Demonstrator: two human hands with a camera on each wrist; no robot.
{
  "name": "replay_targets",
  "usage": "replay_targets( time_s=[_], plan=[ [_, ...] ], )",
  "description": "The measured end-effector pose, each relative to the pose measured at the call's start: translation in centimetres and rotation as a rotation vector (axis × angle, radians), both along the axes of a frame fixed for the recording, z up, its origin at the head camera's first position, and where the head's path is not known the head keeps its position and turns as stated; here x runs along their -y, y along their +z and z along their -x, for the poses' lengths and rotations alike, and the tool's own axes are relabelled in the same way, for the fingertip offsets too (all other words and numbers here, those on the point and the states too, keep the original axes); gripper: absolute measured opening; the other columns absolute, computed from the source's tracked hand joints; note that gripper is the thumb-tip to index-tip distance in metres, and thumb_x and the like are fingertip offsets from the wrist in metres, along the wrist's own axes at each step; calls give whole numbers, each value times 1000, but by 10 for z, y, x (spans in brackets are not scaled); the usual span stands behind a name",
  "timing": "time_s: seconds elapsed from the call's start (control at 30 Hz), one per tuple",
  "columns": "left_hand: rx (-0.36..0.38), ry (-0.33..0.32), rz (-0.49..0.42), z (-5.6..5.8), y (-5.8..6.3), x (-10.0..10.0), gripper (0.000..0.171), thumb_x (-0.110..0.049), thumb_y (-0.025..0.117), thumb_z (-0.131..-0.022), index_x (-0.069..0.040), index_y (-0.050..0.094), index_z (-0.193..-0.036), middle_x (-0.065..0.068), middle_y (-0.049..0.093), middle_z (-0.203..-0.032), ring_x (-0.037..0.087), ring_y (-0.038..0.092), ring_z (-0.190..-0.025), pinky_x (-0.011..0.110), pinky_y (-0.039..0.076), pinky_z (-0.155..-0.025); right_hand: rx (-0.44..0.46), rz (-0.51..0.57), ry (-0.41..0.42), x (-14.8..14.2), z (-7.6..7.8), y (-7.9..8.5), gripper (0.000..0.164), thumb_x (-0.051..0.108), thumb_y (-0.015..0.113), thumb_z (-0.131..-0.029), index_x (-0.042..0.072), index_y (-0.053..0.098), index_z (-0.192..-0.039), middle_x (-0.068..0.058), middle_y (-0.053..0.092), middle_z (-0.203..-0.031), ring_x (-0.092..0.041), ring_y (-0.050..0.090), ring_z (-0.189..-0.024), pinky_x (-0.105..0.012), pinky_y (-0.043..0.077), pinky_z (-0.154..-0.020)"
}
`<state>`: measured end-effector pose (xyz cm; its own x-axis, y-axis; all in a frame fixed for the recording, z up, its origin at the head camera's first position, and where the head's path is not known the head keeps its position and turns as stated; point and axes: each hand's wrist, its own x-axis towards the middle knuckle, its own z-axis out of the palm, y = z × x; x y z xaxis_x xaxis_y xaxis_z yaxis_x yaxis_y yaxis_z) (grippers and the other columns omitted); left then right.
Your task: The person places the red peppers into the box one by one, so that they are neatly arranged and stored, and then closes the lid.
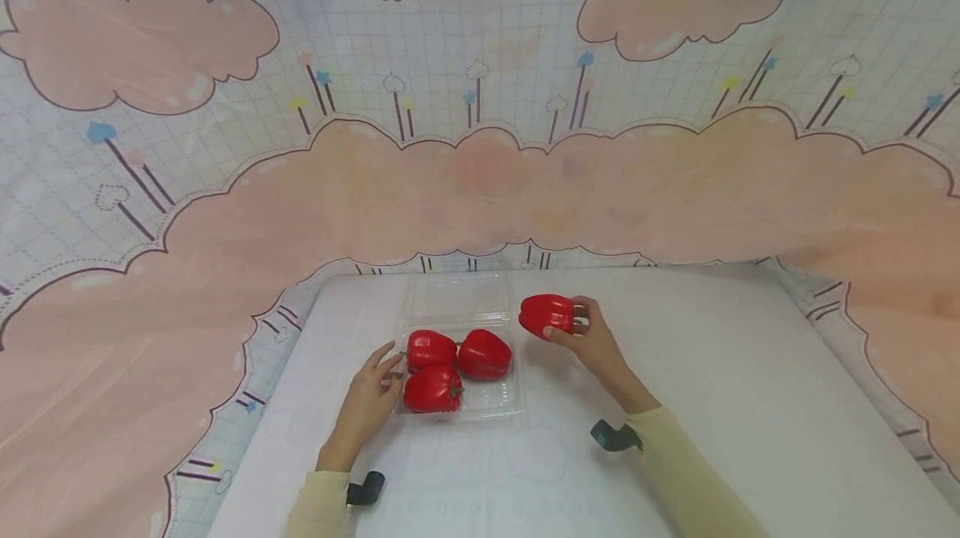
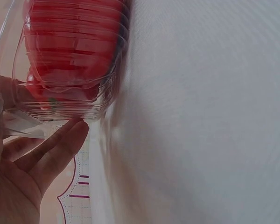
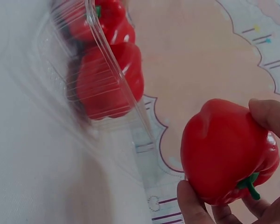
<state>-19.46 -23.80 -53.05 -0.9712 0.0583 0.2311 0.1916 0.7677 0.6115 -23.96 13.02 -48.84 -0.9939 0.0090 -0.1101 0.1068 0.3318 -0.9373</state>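
A red bell pepper is gripped in my right hand, to the right of a clear plastic clamshell box. The right wrist view shows that pepper close up, its green stem toward the palm and fingers around its sides. Three more red peppers lie in the box: one at back left, one at right and one at front left. My left hand is at the box's left side. In the left wrist view, its fairly straight fingertips touch the ribbed plastic wall.
The box's transparent lid lies folded back behind it on the white table. Behind the table hangs a patterned cloth with clouds. Dark devices are worn at both wrists.
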Motion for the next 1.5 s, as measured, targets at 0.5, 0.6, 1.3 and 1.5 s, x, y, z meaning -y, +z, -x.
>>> replay_targets(
  time_s=[0.5,0.6,1.3,1.5],
  plan=[
    [-7,-6,7,0,3,0,41,-9,61,-92,-2,60,-132,15,48,-148,29,72,-102,40,61,-84,-37,13,37,-5,-18,13,93,36,83,-74,26,28,-149,-7,39,-148,-32,44,-132,-45,58,-94],
    [-12,-10,6,0,3,0,41,-9,61,-92,-1,60,-132,15,48,-148,29,72,-102,40,61,-84,-42,15,50,-3,-22,15,92,35,84,-73,25,31,-147,-6,40,-148,-32,46,-130,-44,59,-92],
    [-9,-9,-3,-2,2,-1,40,-8,60,-92,-1,60,-131,15,48,-148,30,72,-102,41,60,-84,-48,43,146,15,-42,17,85,36,85,-72,27,38,-142,-3,47,-142,-29,52,-125,-40,60,-89],
    [-10,-6,2,-2,1,-1,40,-8,60,-92,-1,60,-132,15,47,-149,29,72,-102,40,60,-84,-63,39,213,20,-48,17,77,37,84,-74,30,43,-139,-2,49,-140,-27,56,-120,-37,61,-87]
  ],
)
